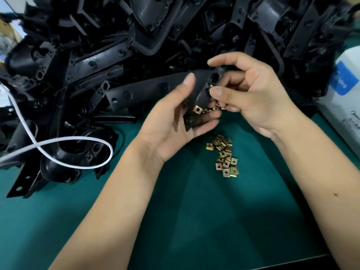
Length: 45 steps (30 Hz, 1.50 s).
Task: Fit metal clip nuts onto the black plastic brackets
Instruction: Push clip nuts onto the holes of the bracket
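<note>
My left hand [173,121] holds a black plastic bracket [201,88] above the green mat, thumb on its face and fingers curled beneath. A brass-coloured clip nut [197,109] sits on the bracket's lower edge. My right hand [251,94] pinches another clip nut [211,87] against the bracket's side with thumb and fingers, and more nuts [218,107] show under its fingers. A loose heap of clip nuts [224,154] lies on the mat just below both hands.
A large pile of black brackets [136,45] fills the back and left of the green mat [194,211]. A white cable [58,145] loops over the left brackets. A white and blue box [342,90] stands at the right edge.
</note>
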Available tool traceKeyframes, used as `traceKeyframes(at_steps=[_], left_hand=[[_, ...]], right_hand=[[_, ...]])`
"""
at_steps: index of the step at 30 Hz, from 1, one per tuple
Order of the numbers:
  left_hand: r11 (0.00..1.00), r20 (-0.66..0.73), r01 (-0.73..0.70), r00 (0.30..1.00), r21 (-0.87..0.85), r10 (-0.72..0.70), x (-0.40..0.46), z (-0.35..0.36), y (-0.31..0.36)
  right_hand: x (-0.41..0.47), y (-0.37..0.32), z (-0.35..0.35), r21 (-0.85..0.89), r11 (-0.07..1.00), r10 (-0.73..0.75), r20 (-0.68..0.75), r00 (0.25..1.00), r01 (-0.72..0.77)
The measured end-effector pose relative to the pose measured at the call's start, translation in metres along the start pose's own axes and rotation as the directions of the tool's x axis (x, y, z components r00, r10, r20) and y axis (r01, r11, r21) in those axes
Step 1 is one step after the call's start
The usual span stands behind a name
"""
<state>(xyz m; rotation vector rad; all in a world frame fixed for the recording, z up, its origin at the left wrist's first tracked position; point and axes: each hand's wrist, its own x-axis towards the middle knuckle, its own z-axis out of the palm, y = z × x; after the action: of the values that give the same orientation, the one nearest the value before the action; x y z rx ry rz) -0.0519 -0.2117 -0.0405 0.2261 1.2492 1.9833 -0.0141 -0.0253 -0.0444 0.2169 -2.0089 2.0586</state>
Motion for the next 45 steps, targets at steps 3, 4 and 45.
traceKeyframes(at_steps=[3, 4, 45], left_hand=[[0.993, -0.093, -0.028, 0.996, -0.115, 0.017, 0.007, 0.007, -0.01], [0.99, -0.117, -0.042, 0.993, -0.133, 0.026, 0.009, 0.008, -0.013], [0.895, -0.119, -0.112, 0.991, -0.431, 0.066, 0.01, 0.007, -0.024]], right_hand=[[0.001, 0.006, 0.007, 0.159, 0.982, 0.117, -0.113, 0.987, -0.098], [0.0, 0.008, 0.011, 0.202, 0.969, 0.173, -0.137, 0.975, -0.144], [-0.007, 0.019, 0.035, 0.138, 0.989, 0.09, -0.31, 0.947, -0.048]])
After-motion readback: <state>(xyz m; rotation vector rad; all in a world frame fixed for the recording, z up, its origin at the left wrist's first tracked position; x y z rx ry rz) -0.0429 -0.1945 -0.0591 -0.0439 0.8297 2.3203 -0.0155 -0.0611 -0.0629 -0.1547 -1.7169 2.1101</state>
